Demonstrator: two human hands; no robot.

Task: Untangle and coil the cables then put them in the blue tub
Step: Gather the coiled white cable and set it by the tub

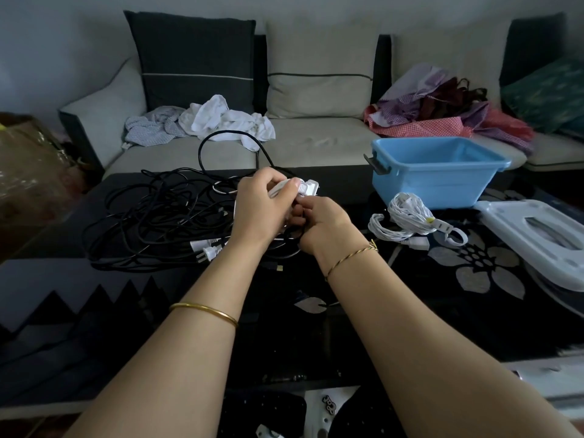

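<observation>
Gripping ribbed white plug (pixel 308 187) in left hand (pixel 262 207), right hand (pixel 325 226) curled, grasp unclear, black tangle (pixel 151 213)

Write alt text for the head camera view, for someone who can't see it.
The left hand and right hand hold a white cable near its plug above a dark table. A tangle of black cables lies to the left; a coiled white cable lies to the right, in front of a blue tub.
</observation>
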